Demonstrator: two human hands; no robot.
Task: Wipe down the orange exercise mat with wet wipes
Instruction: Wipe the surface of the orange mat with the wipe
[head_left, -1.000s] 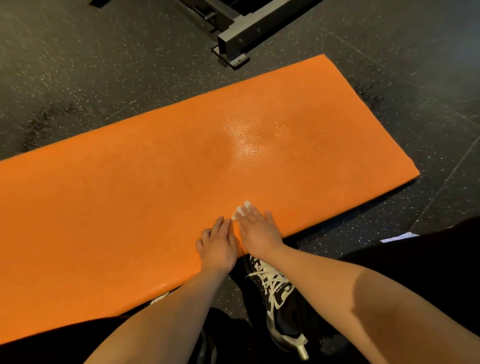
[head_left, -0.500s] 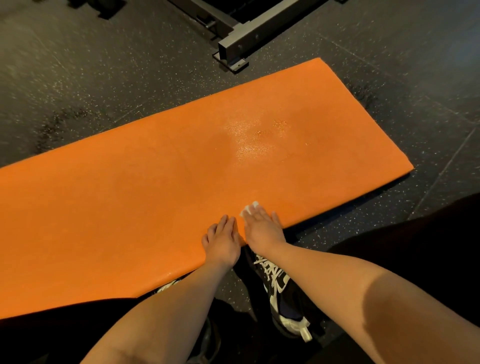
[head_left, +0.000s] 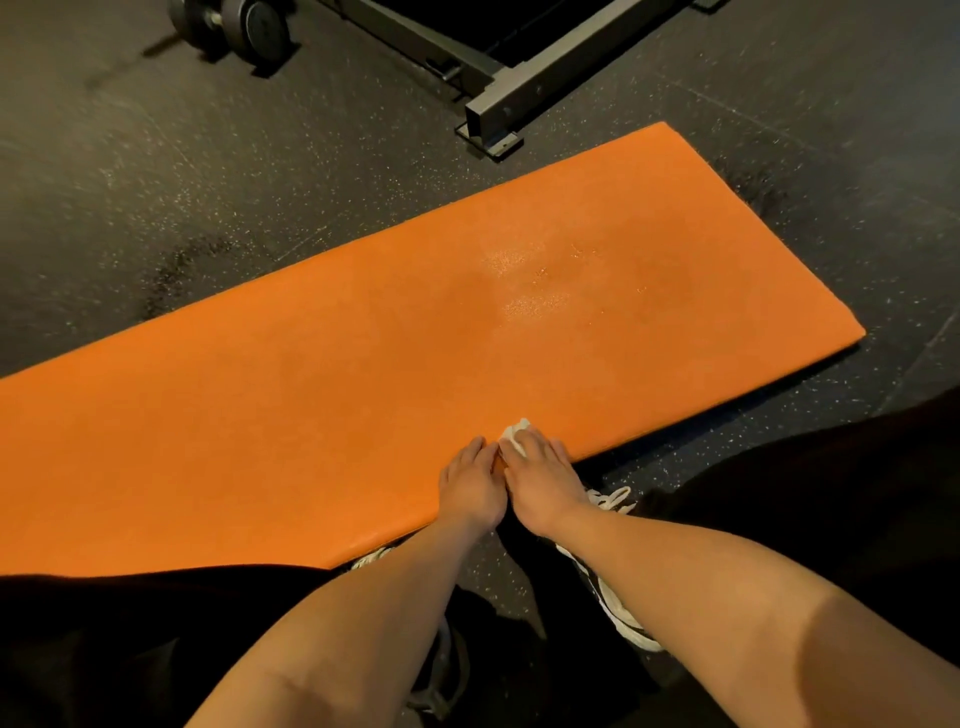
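Note:
The orange exercise mat (head_left: 363, 353) lies flat on the dark speckled floor, running from the left edge toward the upper right. A wet sheen shows near its middle right. My right hand (head_left: 540, 483) presses a white wet wipe (head_left: 514, 434) onto the mat at its near edge, with the wipe peeking out past the fingertips. My left hand (head_left: 467, 486) rests flat on the mat right beside it, fingers straight, touching the right hand.
A grey metal equipment frame (head_left: 498, 98) stands just beyond the mat's far edge. A dumbbell (head_left: 234, 26) lies at the upper left. My black-and-white shoe (head_left: 613, 597) and dark-clothed legs are close to the mat's near edge.
Both hands stay side by side at the near edge of the mat, hardly shifted. The view has tilted up, bringing the dumbbell and more of the frame into sight.

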